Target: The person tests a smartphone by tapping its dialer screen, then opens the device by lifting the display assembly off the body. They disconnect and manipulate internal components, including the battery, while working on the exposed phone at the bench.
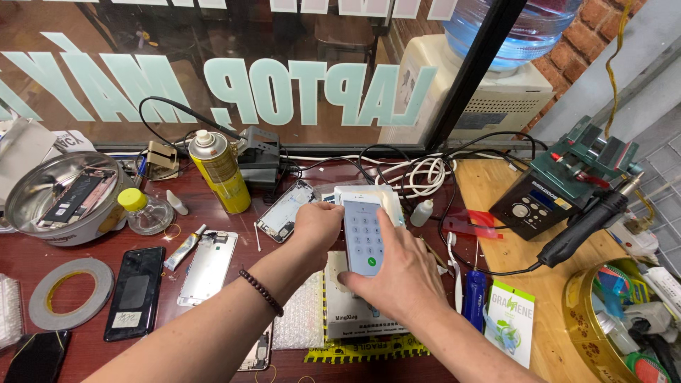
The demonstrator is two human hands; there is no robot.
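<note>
A white smartphone point(363, 234) with a lit keypad screen is held over the dark red workbench. My right hand point(397, 273) grips it from below and along its right side. My left hand point(316, 227), with a bead bracelet on the wrist, touches the phone's left edge near the top. Under the phone lie a grey mat point(355, 312) and a sheet of bubble wrap point(301, 319). An opened phone housing point(285, 211) lies just left of my left hand.
A yellow spray can point(220, 170), a metal bowl point(42, 213) with a phone part, a small bottle point(145, 209), a tape roll point(67, 291), a black phone point(135, 292) and a silver back plate point(207, 267) lie left. A hot-air station point(550, 202), cables and a round tin point(589, 326) are right.
</note>
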